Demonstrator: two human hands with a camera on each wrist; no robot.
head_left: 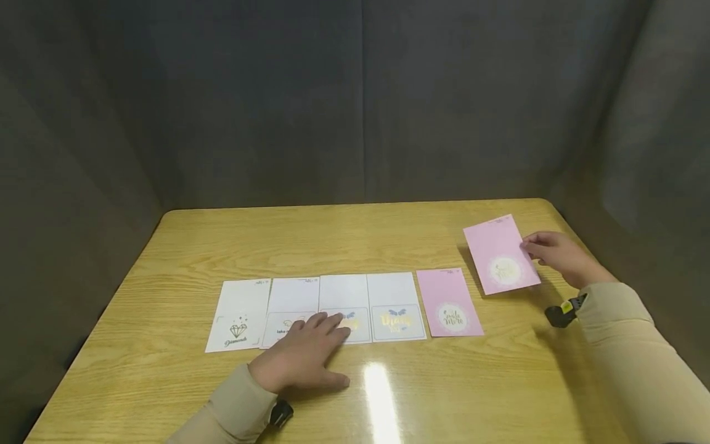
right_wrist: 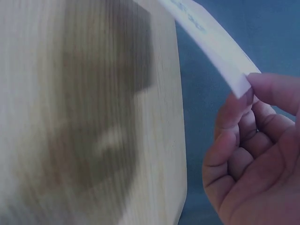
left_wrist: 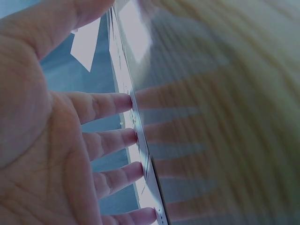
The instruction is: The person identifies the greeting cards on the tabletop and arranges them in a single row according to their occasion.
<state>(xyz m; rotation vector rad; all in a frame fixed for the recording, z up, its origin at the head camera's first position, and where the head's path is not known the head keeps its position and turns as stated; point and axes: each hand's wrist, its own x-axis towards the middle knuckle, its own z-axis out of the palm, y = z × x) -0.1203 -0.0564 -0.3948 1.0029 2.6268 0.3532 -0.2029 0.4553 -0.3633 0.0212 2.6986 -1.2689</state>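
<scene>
Pinched at its right edge between thumb and fingers of my right hand (head_left: pixel 560 256), a pink card (head_left: pixel 493 246) with a round white label is held tilted above the table, its shadow below. In the right wrist view that card (right_wrist: pixel 215 37) shows nearly edge-on. My left hand (head_left: pixel 310 354) is spread with straight fingers, its fingertips (left_wrist: pixel 125 101) touching the row of cards. Under or beside those fingers are a "thank you" card (head_left: pixel 344 293) and a white card with a small wing drawing (head_left: pixel 293 296). Part of both is hidden by the hand.
On the wooden table (head_left: pixel 183 259), the row also has a diamond card (head_left: pixel 241 308) at the left end, a second "thank you" card (head_left: pixel 395 296) and a pink "smile more" card (head_left: pixel 444 287) at the right end. Dark curtains (head_left: pixel 355 105) hang behind and at both sides.
</scene>
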